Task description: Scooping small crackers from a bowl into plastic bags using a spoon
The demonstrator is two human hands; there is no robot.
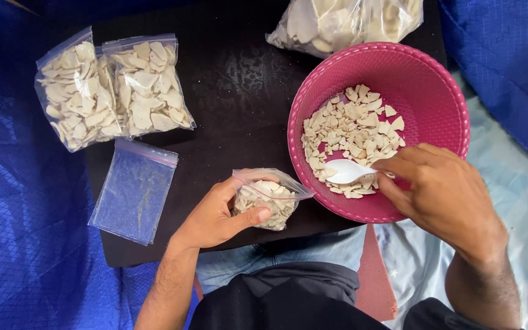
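Head view — close, straight down

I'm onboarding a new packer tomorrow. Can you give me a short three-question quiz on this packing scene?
1. True or false: the white spoon is in the left hand.
2. How many filled, sealed bags lie at the board's far left: A one, B two, C four?
3. What colour is the bowl holding the loose chips?

Key: 1 false, the right hand holds it; 2 B; 3 pink.
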